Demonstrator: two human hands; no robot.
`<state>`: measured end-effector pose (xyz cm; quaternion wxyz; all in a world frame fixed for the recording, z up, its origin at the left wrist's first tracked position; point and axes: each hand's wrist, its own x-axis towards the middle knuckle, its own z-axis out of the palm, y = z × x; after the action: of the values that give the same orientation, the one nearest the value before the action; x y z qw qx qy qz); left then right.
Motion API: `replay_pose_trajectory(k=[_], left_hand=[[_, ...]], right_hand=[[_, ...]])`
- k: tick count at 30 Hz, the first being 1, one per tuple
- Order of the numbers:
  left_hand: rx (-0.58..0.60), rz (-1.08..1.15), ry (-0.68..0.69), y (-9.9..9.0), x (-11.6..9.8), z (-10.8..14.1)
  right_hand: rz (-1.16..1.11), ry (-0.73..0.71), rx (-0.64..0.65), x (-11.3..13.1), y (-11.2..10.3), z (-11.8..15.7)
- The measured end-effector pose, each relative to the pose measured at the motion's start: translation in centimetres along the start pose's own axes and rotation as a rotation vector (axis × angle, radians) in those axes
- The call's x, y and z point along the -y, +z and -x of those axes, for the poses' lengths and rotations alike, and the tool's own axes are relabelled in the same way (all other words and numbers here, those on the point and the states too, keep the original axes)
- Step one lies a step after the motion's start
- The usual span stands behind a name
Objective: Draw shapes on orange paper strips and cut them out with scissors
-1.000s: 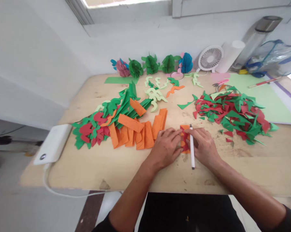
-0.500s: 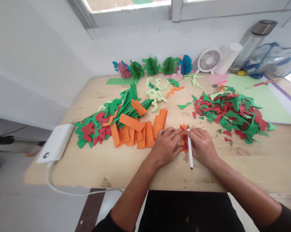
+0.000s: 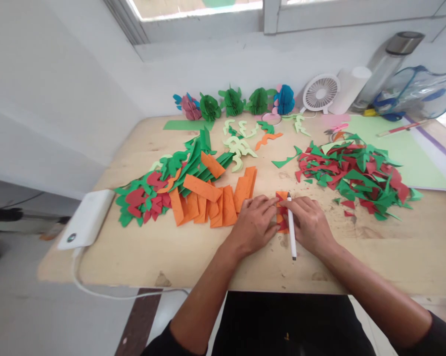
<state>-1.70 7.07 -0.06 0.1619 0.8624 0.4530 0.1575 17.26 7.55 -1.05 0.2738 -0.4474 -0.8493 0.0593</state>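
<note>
From left to right, the step in hand is judged to be the lining-up and holding of a layered paper piece: by the left hand [image 3: 256,222] the left side of an orange strip [image 3: 281,193] is pressed down, fingers bent rather than clenched, though whether the paper is also pinched cannot be told; on the strip a red wavy-edged piece [image 3: 283,226] is laid; and by the right hand [image 3: 314,220] the right side is steadied while a white pen [image 3: 291,235] is gripped, the exact finger hold being partly hidden. For the next move, firm fingertip pressure would seem to be called for so that the red layer is not shifted, with the pen's dark tip brought to its edge. The strip is set well in from the left edge of the tabletop [image 3: 134,259] and back from its near edge, its short ends turned toward the near and far edges. It looks flat, narrow and bright orange; orange is shown between the red curves, and much of both layers is covered by fingers. Whether anything has been drawn on it cannot be made out.
</note>
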Motion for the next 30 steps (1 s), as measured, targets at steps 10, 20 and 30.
replay_pose_trajectory(k=[10, 20, 30], left_hand=[[0.007, 0.002, 0.0, -0.16, -0.09, 0.0], [-0.008, 0.011, 0.01, 0.02, 0.06, 0.01], [-0.004, -0.014, 0.007, -0.11, -0.03, -0.04]], right_hand=[[0.02, -0.001, -0.005, 0.18, -0.13, -0.05], [0.013, -0.012, 0.004, 0.07, -0.05, -0.01], [0.028, 0.0, 0.017, 0.07, -0.05, 0.04]])
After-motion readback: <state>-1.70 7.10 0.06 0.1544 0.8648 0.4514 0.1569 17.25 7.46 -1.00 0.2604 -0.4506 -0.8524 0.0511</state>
